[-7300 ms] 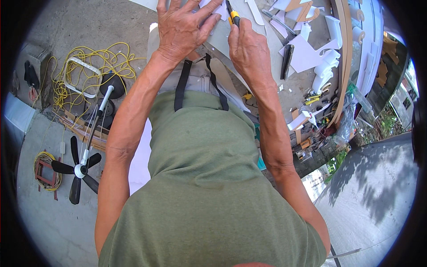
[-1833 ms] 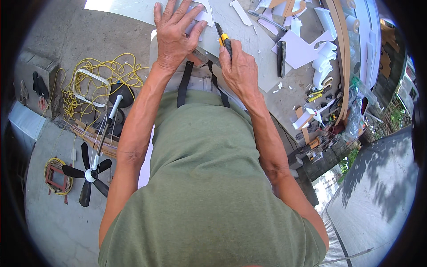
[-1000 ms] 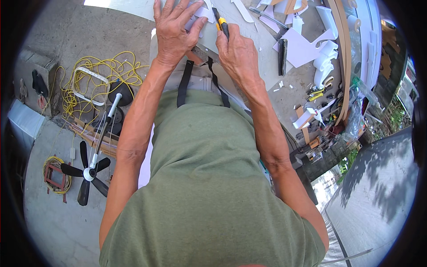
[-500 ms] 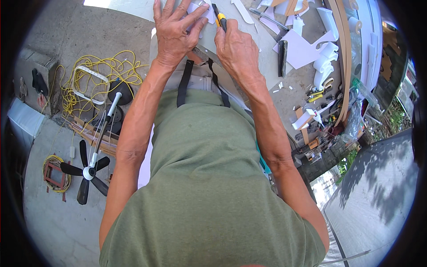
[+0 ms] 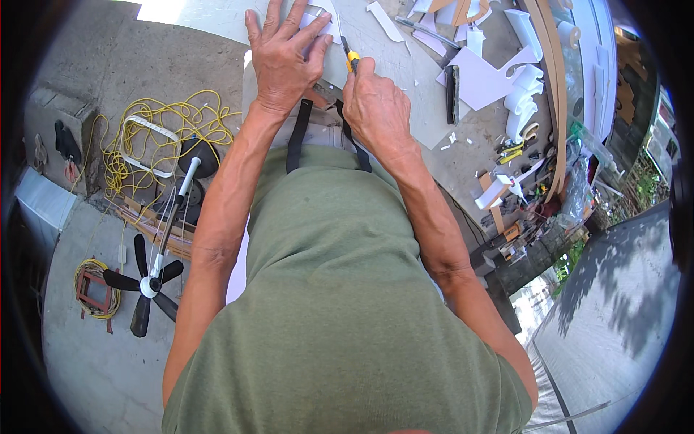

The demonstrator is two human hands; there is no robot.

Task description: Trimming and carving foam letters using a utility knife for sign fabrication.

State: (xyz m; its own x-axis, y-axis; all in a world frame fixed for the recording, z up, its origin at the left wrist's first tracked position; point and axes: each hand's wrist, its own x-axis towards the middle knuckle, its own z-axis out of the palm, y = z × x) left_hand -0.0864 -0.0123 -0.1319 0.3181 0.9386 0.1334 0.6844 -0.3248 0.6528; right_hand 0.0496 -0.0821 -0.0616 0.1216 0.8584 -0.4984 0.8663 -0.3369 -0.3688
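Observation:
My left hand (image 5: 288, 64) lies flat with its fingers spread, pressing on a white sheet piece (image 5: 327, 9) at the top of the view. My right hand (image 5: 379, 105) is closed around a yellow and black utility knife (image 5: 353, 59). Its blade points away from me, beside the right edge of the white piece. Both rest on a grey work board (image 5: 397, 79). My left fingers partly cover the white piece.
On the right lie white offcuts (image 5: 495, 78), a dark strip (image 5: 452, 94), a silver rod (image 5: 426, 30), yellow-handled scissors (image 5: 510, 153) and a glue gun (image 5: 515, 189). Left, a yellow cord (image 5: 210, 108) tangles on the floor near a fan with black blades (image 5: 150, 286).
My right hand and the knife have moved toward me and slightly left, along the white piece. My left hand stays pressed on it.

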